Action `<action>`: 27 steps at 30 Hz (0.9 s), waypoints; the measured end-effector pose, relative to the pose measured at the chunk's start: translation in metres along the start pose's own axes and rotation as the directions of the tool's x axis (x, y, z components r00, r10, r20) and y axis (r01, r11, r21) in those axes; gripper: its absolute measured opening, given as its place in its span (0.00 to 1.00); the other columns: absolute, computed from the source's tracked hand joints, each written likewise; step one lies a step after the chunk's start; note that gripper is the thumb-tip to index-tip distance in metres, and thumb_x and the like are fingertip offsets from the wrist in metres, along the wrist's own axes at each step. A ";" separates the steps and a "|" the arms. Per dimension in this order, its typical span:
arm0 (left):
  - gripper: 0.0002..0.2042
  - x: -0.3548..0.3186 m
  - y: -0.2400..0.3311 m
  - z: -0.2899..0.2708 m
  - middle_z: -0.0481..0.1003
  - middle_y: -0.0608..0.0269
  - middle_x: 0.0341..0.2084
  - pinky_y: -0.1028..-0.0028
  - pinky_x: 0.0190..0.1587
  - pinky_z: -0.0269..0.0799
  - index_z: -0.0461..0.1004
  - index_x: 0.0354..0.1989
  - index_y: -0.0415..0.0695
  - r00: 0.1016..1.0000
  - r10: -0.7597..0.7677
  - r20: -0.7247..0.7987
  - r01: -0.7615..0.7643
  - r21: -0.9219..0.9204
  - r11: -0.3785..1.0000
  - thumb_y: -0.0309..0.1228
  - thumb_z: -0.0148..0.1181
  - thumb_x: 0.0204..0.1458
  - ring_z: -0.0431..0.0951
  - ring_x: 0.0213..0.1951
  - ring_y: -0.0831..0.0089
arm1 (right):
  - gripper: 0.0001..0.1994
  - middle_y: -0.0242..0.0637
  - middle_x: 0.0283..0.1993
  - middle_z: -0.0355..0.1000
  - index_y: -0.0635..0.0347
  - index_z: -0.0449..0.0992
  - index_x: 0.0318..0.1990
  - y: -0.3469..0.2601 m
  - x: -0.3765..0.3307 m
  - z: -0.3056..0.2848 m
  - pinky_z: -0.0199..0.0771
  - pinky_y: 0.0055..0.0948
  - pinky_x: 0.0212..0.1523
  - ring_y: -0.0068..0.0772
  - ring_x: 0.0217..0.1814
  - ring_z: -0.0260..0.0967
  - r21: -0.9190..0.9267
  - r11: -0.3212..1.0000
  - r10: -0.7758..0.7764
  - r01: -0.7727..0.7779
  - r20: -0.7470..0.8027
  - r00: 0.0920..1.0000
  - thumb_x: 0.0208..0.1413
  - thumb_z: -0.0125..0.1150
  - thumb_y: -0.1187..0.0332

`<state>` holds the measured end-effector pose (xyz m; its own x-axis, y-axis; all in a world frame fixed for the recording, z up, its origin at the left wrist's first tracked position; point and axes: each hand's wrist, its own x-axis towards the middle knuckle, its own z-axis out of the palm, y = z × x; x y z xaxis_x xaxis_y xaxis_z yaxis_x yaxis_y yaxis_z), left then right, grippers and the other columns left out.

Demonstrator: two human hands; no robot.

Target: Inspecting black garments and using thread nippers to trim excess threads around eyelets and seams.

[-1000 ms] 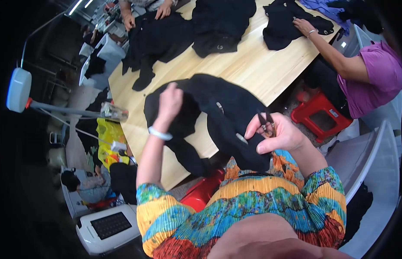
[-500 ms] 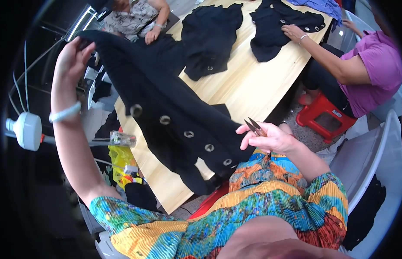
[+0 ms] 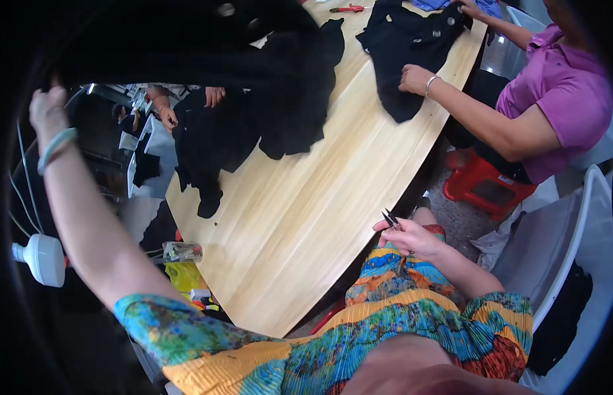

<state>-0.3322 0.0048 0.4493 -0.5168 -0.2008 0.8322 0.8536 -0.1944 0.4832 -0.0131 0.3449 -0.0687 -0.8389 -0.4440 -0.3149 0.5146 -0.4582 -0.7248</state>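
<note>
Pale wood table (image 3: 286,243) runs through mid-view, grain slanting toward 1 o'clock; the fisheye rim bends its edges. White lamp (image 3: 44,260) between 8 and 9, clear cup (image 3: 182,251) and yellow bag (image 3: 184,276) just inward of it.

Garment (image 3: 161,43): up in the air at 11 o'clock, over the table's far left. Deep black, matt, little fold detail. Lower edge draws nearly level away from the hand; right side rounds off. Two pale round fittings (image 3: 226,9) near the top, blurred. Black on black: its limit against the pieces behind is hard to tell.

Left hand (image 3: 49,108) at 10, arm at full stretch, fingers closed on the garment's left end. Right hand (image 3: 415,239) near 4, well apart from the left, thumb and fingers pinched around the snips (image 3: 390,217). Snips small, dark, pointed; tips slightly parted, aimed toward 11. They are clear of the cloth.

Co-worker in purple shirt (image 3: 576,108) at 2, both hands on a black piece (image 3: 412,56) with metal rings; red stool (image 3: 491,187) below. Another person's hands (image 3: 214,97) near 10:30, by more black cloth (image 3: 214,141). Red-handled tool (image 3: 349,9) at 12. White bin (image 3: 573,243) between 3 and 4.
</note>
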 end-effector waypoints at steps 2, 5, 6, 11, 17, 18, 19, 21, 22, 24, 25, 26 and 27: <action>0.15 -0.045 -0.057 -0.027 0.60 0.43 0.46 0.59 0.52 0.62 0.57 0.48 0.27 0.944 -0.192 -0.269 0.181 -0.063 0.981 0.23 0.32 0.54 0.61 0.51 0.54 | 0.13 0.36 0.30 0.68 0.62 0.64 0.46 0.006 -0.003 0.004 0.49 0.11 0.12 0.08 0.12 0.47 0.017 0.999 0.048 -0.049 0.011 0.999 0.53 0.48 0.70; 0.13 -0.178 -0.151 -0.080 0.68 0.49 0.37 0.65 0.43 0.69 0.65 0.42 0.36 0.791 -0.454 -0.410 0.522 0.066 0.850 0.29 0.45 0.50 0.70 0.40 0.58 | 0.14 0.37 0.31 0.68 0.61 0.63 0.46 0.019 -0.008 0.002 0.49 0.11 0.13 0.09 0.13 0.50 -0.010 0.999 0.043 -0.044 -0.032 0.999 0.53 0.50 0.67; 0.11 -0.193 -0.185 -0.100 0.72 0.55 0.32 0.66 0.38 0.71 0.70 0.36 0.40 0.676 -0.539 -0.502 0.694 0.191 0.694 0.32 0.53 0.45 0.74 0.34 0.62 | 0.14 0.36 0.30 0.68 0.61 0.64 0.46 0.026 -0.008 0.013 0.49 0.11 0.13 0.09 0.13 0.49 -0.037 0.997 0.071 -0.072 -0.009 0.997 0.53 0.50 0.67; 0.11 -0.387 -0.275 -0.147 0.63 0.55 0.23 0.61 0.32 0.68 0.65 0.35 0.37 0.333 -0.897 -0.290 0.814 0.569 0.118 0.29 0.53 0.44 0.66 0.27 0.62 | 0.13 0.35 0.30 0.68 0.60 0.64 0.44 0.053 -0.024 0.021 0.49 0.11 0.12 0.09 0.13 0.50 -0.003 0.998 0.065 -0.066 -0.121 0.990 0.53 0.50 0.66; 0.23 -0.452 -0.254 0.015 0.63 0.39 0.45 0.62 0.50 0.61 0.63 0.44 0.33 0.753 -0.646 -0.126 0.403 0.865 0.300 0.34 0.57 0.40 0.64 0.47 0.48 | 0.13 0.34 0.26 0.67 0.61 0.66 0.43 0.068 -0.046 0.022 0.47 0.10 0.11 0.09 0.11 0.49 0.009 0.999 -0.027 0.032 -0.341 0.940 0.53 0.51 0.65; 0.23 -0.458 -0.259 0.021 0.67 0.39 0.40 0.63 0.48 0.62 0.66 0.41 0.32 0.824 -0.562 0.070 0.228 0.867 0.443 0.35 0.58 0.39 0.67 0.45 0.50 | 0.13 0.33 0.25 0.67 0.61 0.67 0.42 0.066 -0.043 0.026 0.47 0.10 0.11 0.09 0.11 0.49 -0.009 1.000 -0.016 0.014 -0.374 0.927 0.53 0.51 0.63; 0.20 -0.466 -0.267 0.027 0.69 0.40 0.37 0.65 0.47 0.63 0.67 0.39 0.30 0.817 -0.546 0.184 0.185 0.814 0.551 0.33 0.58 0.40 0.69 0.42 0.52 | 0.12 0.32 0.23 0.67 0.62 0.66 0.44 0.069 -0.037 0.028 0.49 0.12 0.11 0.11 0.12 0.53 -0.027 0.996 -0.091 0.087 -0.331 0.939 0.56 0.45 0.66; 0.17 -0.489 -0.262 0.061 0.70 0.43 0.35 0.67 0.43 0.65 0.67 0.39 0.29 0.671 -0.613 0.418 0.164 0.722 0.672 0.28 0.56 0.42 0.70 0.39 0.55 | 0.13 0.29 0.21 0.67 0.61 0.68 0.41 0.054 -0.044 0.034 0.48 0.12 0.12 0.11 0.11 0.51 -0.170 0.980 -0.162 0.105 -0.372 0.914 0.57 0.44 0.63; 0.18 -0.506 -0.286 0.047 0.70 0.45 0.34 0.67 0.42 0.65 0.65 0.41 0.30 0.695 -0.483 0.533 0.101 0.592 0.800 0.29 0.56 0.43 0.70 0.38 0.57 | 0.13 0.29 0.20 0.68 0.60 0.70 0.39 0.054 -0.043 0.037 0.49 0.13 0.13 0.11 0.12 0.52 -0.171 0.969 -0.227 0.177 -0.335 0.915 0.56 0.44 0.60; 0.18 -0.534 -0.235 0.109 0.68 0.50 0.36 0.67 0.43 0.63 0.63 0.44 0.37 0.292 -0.746 0.599 0.433 0.612 0.661 0.31 0.54 0.46 0.68 0.41 0.62 | 0.14 0.32 0.21 0.70 0.60 0.71 0.37 0.052 -0.059 0.028 0.50 0.15 0.10 0.15 0.09 0.52 -0.326 0.904 -0.403 0.278 -0.426 0.810 0.54 0.46 0.60; 0.16 -0.547 -0.259 0.097 0.68 0.52 0.34 0.69 0.40 0.64 0.64 0.43 0.38 0.384 -0.644 0.661 0.254 0.595 0.762 0.32 0.54 0.47 0.69 0.38 0.64 | 0.14 0.31 0.21 0.70 0.60 0.70 0.36 0.051 -0.056 0.031 0.53 0.16 0.12 0.14 0.11 0.53 -0.344 0.892 -0.431 0.295 -0.442 0.787 0.55 0.44 0.60; 0.15 -0.555 -0.240 0.116 0.68 0.52 0.34 0.72 0.38 0.65 0.65 0.42 0.37 0.299 -0.647 0.702 0.246 0.599 0.762 0.30 0.54 0.47 0.69 0.36 0.66 | 0.14 0.30 0.21 0.70 0.60 0.70 0.35 0.041 -0.070 0.034 0.54 0.16 0.14 0.14 0.14 0.54 -0.374 0.855 -0.507 0.359 -0.459 0.729 0.55 0.43 0.59; 0.14 -0.568 -0.228 0.135 0.68 0.53 0.34 0.73 0.38 0.65 0.66 0.41 0.37 0.213 -0.645 0.734 0.268 0.591 0.761 0.30 0.55 0.47 0.69 0.36 0.68 | 0.14 0.30 0.21 0.70 0.60 0.70 0.34 0.038 -0.090 0.032 0.55 0.17 0.16 0.14 0.16 0.55 -0.391 0.825 -0.561 0.407 -0.480 0.675 0.56 0.43 0.59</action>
<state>-0.2241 0.2923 -0.0970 -0.6133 0.7872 0.0646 0.5488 0.3658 0.7517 0.0872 0.3427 -0.0482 -0.9399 0.3265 -0.1002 0.0134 -0.2579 -0.9661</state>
